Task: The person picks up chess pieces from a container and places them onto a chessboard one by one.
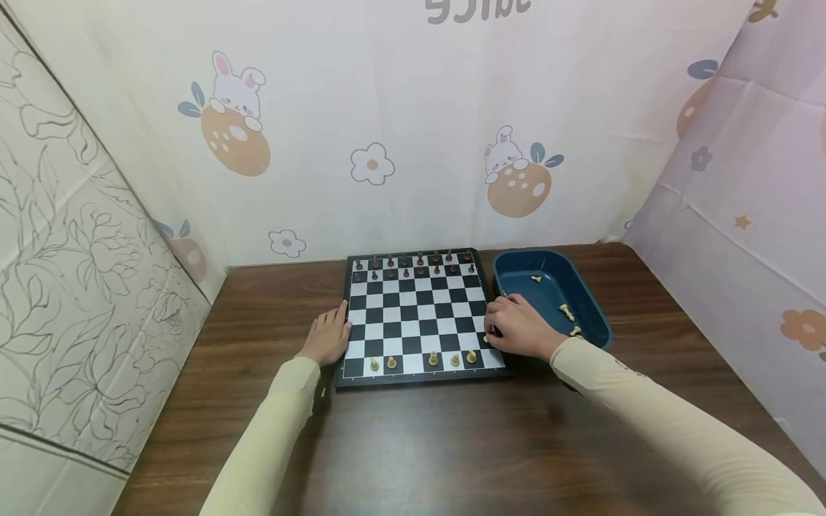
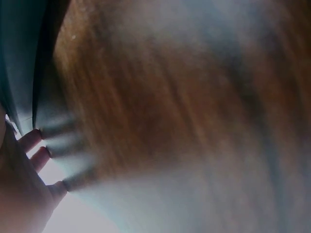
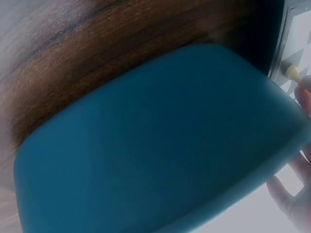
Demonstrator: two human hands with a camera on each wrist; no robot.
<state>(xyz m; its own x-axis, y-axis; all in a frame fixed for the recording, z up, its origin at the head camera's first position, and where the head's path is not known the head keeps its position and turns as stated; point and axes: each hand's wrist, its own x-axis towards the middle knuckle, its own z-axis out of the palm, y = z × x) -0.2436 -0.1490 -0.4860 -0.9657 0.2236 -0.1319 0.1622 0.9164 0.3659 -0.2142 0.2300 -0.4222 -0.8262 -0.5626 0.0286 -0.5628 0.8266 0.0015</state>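
Note:
A black-and-white chessboard (image 1: 409, 313) lies on the table. My left hand (image 1: 328, 337) rests along its left edge with fingers extended. At the right edge, near the close corner, my right hand (image 1: 520, 327) pinches a cream chess piece (image 3: 293, 74) between fingertips and thumb, its base right at the board's edge squares. Several cream pieces, such as a rook (image 1: 433, 358), stand in the nearest row. Dark red-brown pieces (image 1: 420, 271) fill the two far rows. In the left wrist view the left fingers (image 2: 41, 159) show beside the dark board.
A blue tray (image 1: 596, 308) stands against the board's right side, with several cream pieces (image 1: 566, 312) lying in it. My right wrist passes over its near end. Brown wooden tabletop (image 1: 413, 444) surrounds the board, and a printed curtain (image 1: 413, 129) hangs behind.

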